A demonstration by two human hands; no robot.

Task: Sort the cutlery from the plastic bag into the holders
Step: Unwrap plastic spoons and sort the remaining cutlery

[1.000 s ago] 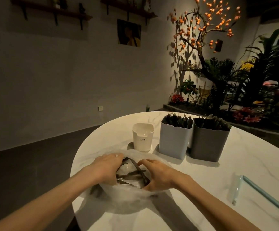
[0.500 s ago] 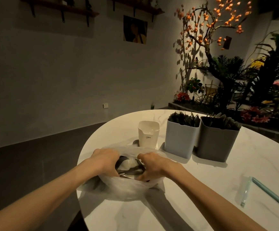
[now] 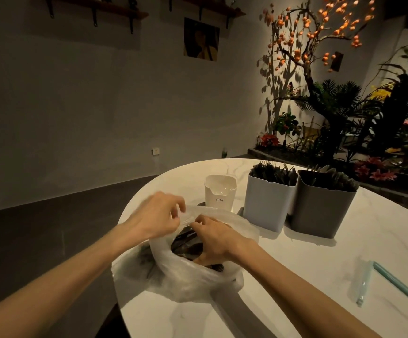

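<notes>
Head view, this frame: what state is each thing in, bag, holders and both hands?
plastic bag: on the table, mouth open, dark cutlery inside.
left hand: raised, pinching the bag's rim.
right hand: at the bag's mouth, fingers curled on its rim; grip on cutlery unclear.
white holder: upright, looks empty.
light grey holder: upright, full of dark cutlery.
dark grey holder: upright, full of cutlery.
</notes>
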